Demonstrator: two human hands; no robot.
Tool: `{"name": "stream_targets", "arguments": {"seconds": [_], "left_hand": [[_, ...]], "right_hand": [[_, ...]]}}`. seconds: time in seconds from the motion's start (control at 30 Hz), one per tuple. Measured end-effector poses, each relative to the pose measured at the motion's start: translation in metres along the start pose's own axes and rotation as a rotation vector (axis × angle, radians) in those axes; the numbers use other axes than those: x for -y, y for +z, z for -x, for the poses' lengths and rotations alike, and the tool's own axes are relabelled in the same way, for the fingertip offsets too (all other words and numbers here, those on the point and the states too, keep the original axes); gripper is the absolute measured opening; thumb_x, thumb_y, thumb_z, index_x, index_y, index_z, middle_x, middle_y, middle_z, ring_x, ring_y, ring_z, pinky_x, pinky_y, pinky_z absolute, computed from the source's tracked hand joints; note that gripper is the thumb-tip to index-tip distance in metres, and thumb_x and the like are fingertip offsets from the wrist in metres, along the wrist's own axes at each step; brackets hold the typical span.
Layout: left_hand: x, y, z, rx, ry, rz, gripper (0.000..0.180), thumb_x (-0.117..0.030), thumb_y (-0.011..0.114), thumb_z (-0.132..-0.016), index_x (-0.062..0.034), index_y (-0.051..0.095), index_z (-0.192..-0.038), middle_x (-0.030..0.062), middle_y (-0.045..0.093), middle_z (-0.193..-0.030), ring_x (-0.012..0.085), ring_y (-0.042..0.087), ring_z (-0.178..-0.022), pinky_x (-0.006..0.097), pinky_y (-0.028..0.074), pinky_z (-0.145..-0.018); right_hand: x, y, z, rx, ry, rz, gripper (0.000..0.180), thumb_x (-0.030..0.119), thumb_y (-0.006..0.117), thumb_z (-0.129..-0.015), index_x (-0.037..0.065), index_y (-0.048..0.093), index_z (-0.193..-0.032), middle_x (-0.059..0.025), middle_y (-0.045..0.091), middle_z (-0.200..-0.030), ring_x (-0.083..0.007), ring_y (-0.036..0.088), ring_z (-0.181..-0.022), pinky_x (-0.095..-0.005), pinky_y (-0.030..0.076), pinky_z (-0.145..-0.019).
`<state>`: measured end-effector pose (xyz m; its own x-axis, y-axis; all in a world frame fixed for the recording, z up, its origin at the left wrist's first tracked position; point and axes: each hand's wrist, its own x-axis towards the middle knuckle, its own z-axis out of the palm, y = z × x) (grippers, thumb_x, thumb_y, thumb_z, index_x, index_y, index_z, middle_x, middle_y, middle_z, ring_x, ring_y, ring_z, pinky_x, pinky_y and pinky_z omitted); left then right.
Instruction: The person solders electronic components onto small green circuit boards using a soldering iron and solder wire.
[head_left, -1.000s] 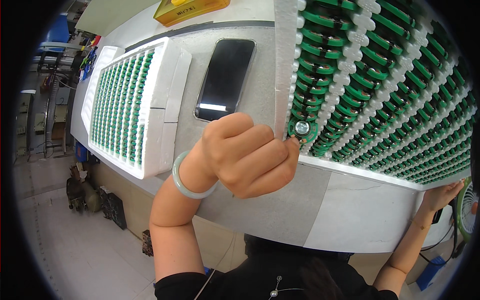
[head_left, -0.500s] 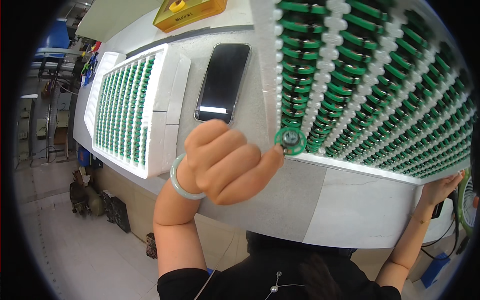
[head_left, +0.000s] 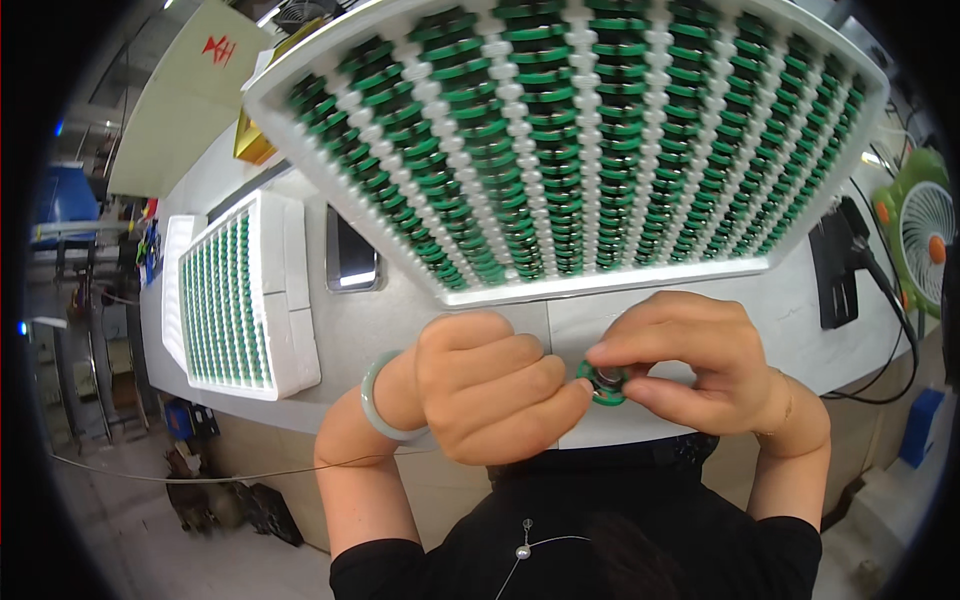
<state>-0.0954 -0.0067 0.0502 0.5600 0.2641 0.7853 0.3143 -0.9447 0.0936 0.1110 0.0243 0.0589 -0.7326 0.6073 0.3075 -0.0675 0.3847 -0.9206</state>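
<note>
Between my two hands, over the front of the table, is a small round speaker (head_left: 606, 394) with a green frame and a metal middle. My left hand (head_left: 495, 390) is curled, its fingertips pinching the left edge of the frame; a pale bangle rings that wrist. From the other side the thumb and forefinger of my right hand (head_left: 705, 360) grip the speaker. Just beyond my hands a large white foam tray (head_left: 620, 282) slants up toward me, filled with rows of similar green pieces standing on edge.
A second white foam tray (head_left: 292, 345) of green pieces stands at the left. A dark phone (head_left: 352, 250) lies between the trays, partly covered. A yellow box (head_left: 252, 140) is behind. On the right are a black device (head_left: 835, 270) with cables and a green fan (head_left: 915, 220).
My right hand has left the large tray's right edge and come to the speaker in my left hand. The view has shifted, so the large tray now appears centred.
</note>
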Motion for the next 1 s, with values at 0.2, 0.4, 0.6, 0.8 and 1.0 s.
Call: {"name": "stream_targets", "arguments": {"seconds": [0.2,0.4,0.6,0.8,1.0], "left_hand": [[-0.002,0.019,0.002,-0.004,-0.195,0.158,0.024,-0.005,0.066,-0.065,0.0016,0.055,-0.085,0.0096,0.058,-0.068,0.0194,0.059,-0.057,0.024,0.043,-0.041],[-0.011,0.029,0.001,-0.042,-0.375,0.282,0.038,-0.011,0.075,-0.063,0.0006,0.054,-0.092,0.0126,0.060,-0.073,0.0230,0.060,-0.060,0.027,0.046,-0.045],[-0.015,0.028,0.001,-0.016,-0.635,0.440,0.039,-0.011,0.077,-0.059,-0.0015,0.056,-0.091,0.0128,0.061,-0.078,0.0229,0.061,-0.062,0.027,0.048,-0.053],[-0.014,0.027,0.002,0.033,-0.597,0.374,0.040,-0.010,0.077,-0.058,-0.0016,0.057,-0.092,0.0113,0.062,-0.080,0.0223,0.061,-0.067,0.027,0.049,-0.053],[-0.016,0.027,0.002,0.071,-0.554,0.327,0.038,-0.009,0.075,-0.059,-0.0019,0.059,-0.092,0.0100,0.061,-0.081,0.0219,0.062,-0.069,0.026,0.049,-0.054]], "right_hand": [[-0.012,0.005,0.013,-0.107,0.135,-0.324,0.022,-0.006,0.061,-0.070,-0.001,0.061,-0.092,-0.0085,0.055,-0.089,-0.0130,0.060,-0.076,-0.0211,0.053,-0.062],[-0.020,0.010,0.016,-0.204,0.092,-0.350,0.023,-0.005,0.062,-0.066,-0.003,0.057,-0.088,-0.0081,0.052,-0.090,-0.0149,0.061,-0.076,-0.0229,0.054,-0.066],[-0.023,0.009,0.015,-0.207,0.097,-0.331,0.025,-0.005,0.061,-0.063,-0.001,0.055,-0.086,-0.0081,0.052,-0.088,-0.0155,0.062,-0.072,-0.0232,0.055,-0.065],[-0.025,0.009,0.016,-0.179,0.141,-0.271,0.025,-0.005,0.061,-0.057,-0.001,0.051,-0.080,-0.0092,0.050,-0.086,-0.0117,0.056,-0.072,-0.0225,0.054,-0.062],[-0.023,0.011,0.016,-0.196,0.215,-0.347,0.022,-0.005,0.059,-0.056,0.001,0.049,-0.074,-0.0076,0.049,-0.082,-0.0111,0.053,-0.069,-0.0216,0.052,-0.061]]}}
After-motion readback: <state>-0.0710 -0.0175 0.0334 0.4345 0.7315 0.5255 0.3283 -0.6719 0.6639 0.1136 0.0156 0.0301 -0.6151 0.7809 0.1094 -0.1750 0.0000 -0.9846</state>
